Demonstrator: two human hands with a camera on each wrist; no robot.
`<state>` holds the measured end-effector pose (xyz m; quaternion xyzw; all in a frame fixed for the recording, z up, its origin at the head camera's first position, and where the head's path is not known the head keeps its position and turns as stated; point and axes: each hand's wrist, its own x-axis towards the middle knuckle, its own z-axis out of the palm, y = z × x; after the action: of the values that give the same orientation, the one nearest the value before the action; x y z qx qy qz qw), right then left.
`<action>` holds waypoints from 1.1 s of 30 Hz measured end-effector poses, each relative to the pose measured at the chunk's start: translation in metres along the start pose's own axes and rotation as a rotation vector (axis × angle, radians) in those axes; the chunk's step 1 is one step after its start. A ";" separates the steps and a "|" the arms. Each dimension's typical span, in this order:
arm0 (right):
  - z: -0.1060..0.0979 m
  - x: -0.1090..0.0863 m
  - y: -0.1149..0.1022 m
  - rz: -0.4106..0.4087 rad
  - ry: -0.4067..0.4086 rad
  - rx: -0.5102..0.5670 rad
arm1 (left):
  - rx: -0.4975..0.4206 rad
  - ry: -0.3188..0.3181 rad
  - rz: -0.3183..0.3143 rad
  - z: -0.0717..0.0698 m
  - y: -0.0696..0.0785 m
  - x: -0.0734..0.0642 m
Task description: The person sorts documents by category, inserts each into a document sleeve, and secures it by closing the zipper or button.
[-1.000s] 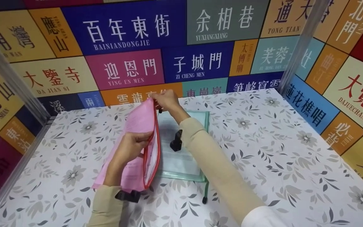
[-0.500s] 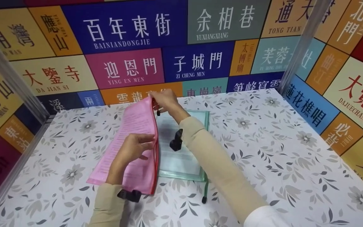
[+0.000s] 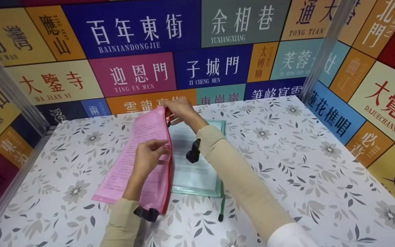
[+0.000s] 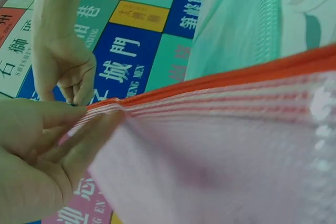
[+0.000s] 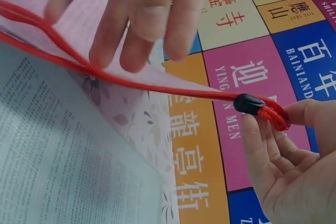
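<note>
A pink zip document pouch [image 3: 149,133] stands tilted on the table, its red zip edge facing right. Printed text shows through it. At its far top corner my right hand [image 3: 180,111] pinches the red zip end [image 5: 275,116], beside a black end piece [image 5: 248,104]. My left hand [image 3: 149,156] is over the pouch's near face, fingertips at the zip edge. In the right wrist view its fingers [image 5: 142,19] hang fairly straight, close to the red zip [image 5: 173,93]. Two red bands run apart at the left there and join towards my right hand.
Under my right forearm a green-edged clear document pouch [image 3: 197,178] lies flat, with a printed sheet inside and its green pull cord [image 3: 222,207] hanging nearer me. The table [image 3: 279,164] has a floral cover. Printed panels [image 3: 132,31] wall in the back and sides.
The pouch mouth gaped towards the right at first; now its red edges lie nearly together. My left hand let go of the edge, and its fingers have drawn closer together. My right hand stays.
</note>
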<state>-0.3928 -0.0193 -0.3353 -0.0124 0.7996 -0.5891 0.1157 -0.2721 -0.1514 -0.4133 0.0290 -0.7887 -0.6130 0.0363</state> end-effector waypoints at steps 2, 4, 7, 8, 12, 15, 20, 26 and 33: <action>-0.001 0.000 0.000 0.004 -0.001 0.012 | -0.041 0.000 0.000 0.004 -0.002 0.003; -0.002 0.000 0.000 0.008 0.001 0.016 | -0.082 -0.005 -0.002 0.008 -0.004 0.007; -0.004 0.000 0.002 0.019 0.002 0.037 | -0.152 -0.009 -0.005 0.013 -0.007 0.014; -0.004 0.000 0.003 0.023 0.002 0.040 | -0.165 -0.007 -0.002 0.014 -0.008 0.016; -0.005 0.001 0.004 0.030 0.001 0.044 | -0.193 0.008 0.006 0.016 -0.003 0.024; -0.005 0.002 0.005 0.028 -0.012 0.052 | -0.178 0.012 0.002 0.015 0.003 0.028; -0.004 0.003 0.006 0.021 -0.028 0.075 | -0.123 -0.013 -0.022 0.013 0.012 0.035; -0.004 0.004 0.008 0.015 -0.010 0.104 | -0.086 -0.004 -0.038 0.013 0.024 0.042; -0.004 0.003 0.010 -0.013 0.033 0.051 | -0.120 0.009 -0.060 0.017 0.028 0.043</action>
<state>-0.3955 -0.0134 -0.3440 -0.0048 0.7862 -0.6100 0.0989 -0.3167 -0.1314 -0.3891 0.0531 -0.7493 -0.6597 0.0233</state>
